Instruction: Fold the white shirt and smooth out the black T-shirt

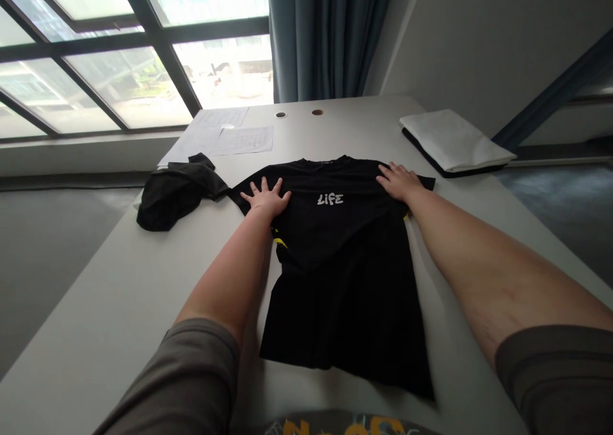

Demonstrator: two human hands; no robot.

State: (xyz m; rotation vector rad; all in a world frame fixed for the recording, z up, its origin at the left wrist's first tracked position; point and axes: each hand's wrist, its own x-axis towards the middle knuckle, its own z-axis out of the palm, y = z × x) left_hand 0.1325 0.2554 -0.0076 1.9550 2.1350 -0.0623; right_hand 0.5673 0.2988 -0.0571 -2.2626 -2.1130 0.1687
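Observation:
A black T-shirt (335, 262) lies spread on the white table (158, 282), its collar at the far side and its hem towards me. White lettering reading "Life" runs across its upper part, and bits of yellow show at both side edges. My left hand (265, 198) rests flat with spread fingers near the left sleeve. Over by the right sleeve, my right hand (400, 181) presses flat on the cloth, fingers stretched out. Neither hand grips the fabric. The shirt's lower left side is creased and folded inward.
A crumpled dark cloth (175, 192) lies left of the shirt, touching its sleeve or close to it. Printed papers (244, 140) are at the far left of the table. At the far right sits a folded white cloth (454, 138) on something black. Windows and a curtain (330, 39) stand behind.

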